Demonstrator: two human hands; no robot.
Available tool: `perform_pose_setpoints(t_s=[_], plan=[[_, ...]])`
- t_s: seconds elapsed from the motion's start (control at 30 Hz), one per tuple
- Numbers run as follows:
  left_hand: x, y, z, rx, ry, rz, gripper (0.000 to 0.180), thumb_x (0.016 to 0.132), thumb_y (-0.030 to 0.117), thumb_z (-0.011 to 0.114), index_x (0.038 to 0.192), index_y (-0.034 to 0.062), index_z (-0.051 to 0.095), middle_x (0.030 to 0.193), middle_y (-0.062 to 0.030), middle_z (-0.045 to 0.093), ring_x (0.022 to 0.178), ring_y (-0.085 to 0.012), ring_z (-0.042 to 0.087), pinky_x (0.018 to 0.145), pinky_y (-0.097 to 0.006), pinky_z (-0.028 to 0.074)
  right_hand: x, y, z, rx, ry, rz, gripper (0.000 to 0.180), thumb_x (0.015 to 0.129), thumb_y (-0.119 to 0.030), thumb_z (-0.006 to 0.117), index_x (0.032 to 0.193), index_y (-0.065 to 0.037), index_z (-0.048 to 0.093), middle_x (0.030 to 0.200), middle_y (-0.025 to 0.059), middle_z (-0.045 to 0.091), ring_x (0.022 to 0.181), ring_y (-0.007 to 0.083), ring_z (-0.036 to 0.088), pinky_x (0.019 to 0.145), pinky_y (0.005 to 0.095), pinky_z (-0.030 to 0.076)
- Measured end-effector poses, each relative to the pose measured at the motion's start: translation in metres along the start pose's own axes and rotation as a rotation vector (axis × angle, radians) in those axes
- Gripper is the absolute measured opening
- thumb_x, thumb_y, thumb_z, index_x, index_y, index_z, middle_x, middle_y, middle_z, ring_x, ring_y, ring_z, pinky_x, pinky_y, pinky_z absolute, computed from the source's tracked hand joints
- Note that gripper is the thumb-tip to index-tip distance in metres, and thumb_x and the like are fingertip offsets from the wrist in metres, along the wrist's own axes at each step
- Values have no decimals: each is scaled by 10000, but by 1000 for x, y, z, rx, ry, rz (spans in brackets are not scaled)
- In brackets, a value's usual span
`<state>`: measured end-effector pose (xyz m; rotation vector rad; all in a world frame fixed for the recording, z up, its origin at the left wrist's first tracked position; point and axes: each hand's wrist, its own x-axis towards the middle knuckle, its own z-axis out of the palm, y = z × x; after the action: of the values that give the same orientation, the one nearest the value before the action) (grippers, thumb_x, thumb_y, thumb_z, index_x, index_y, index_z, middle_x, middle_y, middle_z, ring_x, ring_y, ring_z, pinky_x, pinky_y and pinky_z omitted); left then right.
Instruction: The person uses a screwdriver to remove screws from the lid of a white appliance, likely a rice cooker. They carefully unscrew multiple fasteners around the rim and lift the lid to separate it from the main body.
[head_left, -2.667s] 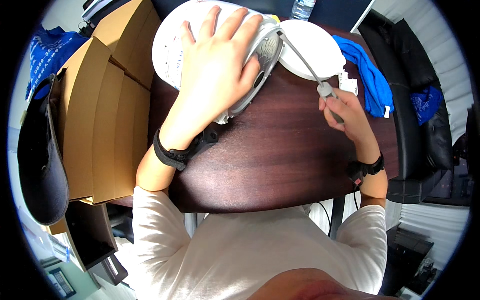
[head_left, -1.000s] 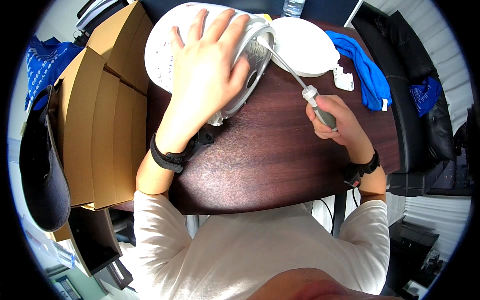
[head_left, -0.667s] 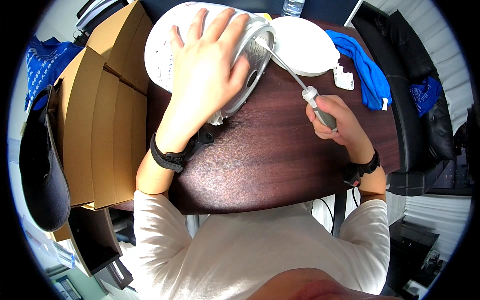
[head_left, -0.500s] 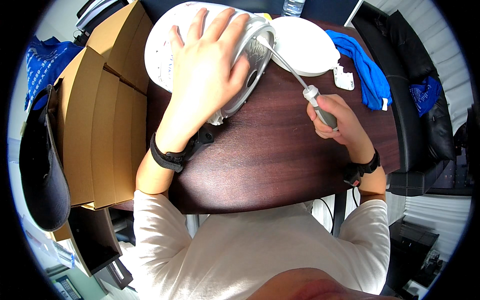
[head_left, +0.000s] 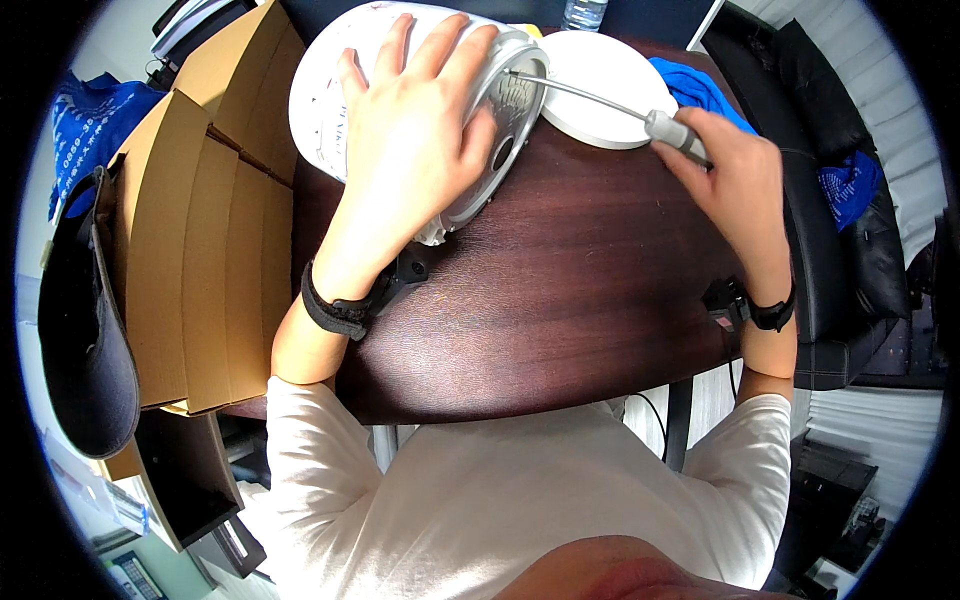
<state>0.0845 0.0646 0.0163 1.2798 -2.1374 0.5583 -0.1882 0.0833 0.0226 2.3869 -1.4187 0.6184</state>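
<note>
Obs.: white rounded housing [head_left: 325, 95] lies on its side at far L of dark table [head_left: 560, 300], grey slotted face [head_left: 522, 100] turned to R. Handling (est.): prob. hard, stiff plastic, moderate wt; smooth curve may be slippery, slots & rim poss. fragile. Best hold: broad palm on the outer curve, fingers clear of the rim.

Screwdriver [head_left: 655, 124]: prob. light, rigid; take by handle, since bare metal shaft likely slicker.

Posn. rel. to fingers: L hand [head_left: 415, 130] rests atop housing, fingers spread wide over the curve, thumb out by the rim, next to slotted face. R hand [head_left: 735, 175] is wrapped round screwdriver's grey handle; exact finger placement partly hidden. Shaft runs leftwd from R hand, across white disc [head_left: 600, 65] in this view, tip at upper slotted face; seated or not = can't tell. Blue cloth [head_left: 700, 85] just beyond R hand, partly covered by it.
</note>
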Motion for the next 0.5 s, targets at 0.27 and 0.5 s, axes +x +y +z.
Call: perform_pose_setpoints(t_s=[0.27, 0.5], plan=[[0, -2, -1, -10, -7, -21, 510, 779, 203, 582, 1281, 164, 502, 1334, -78, 485, 1289, -366, 366, 1013, -650, 217, 6, 8, 5, 21, 295, -62, 278, 709, -144, 762, 963, -102, 654, 736, 31, 559, 644, 169, 571, 584, 286, 449], [0, 2, -4, -21, -9, 4, 515, 774, 206, 582, 1281, 163, 500, 1332, -73, 486, 1290, -367, 363, 1013, -650, 217, -27, 0, 31, 1460, -292, 481, 311, 946, -327, 483, 806, -63, 570, 502, -28, 462, 393, 39, 373, 382, 191, 262]])
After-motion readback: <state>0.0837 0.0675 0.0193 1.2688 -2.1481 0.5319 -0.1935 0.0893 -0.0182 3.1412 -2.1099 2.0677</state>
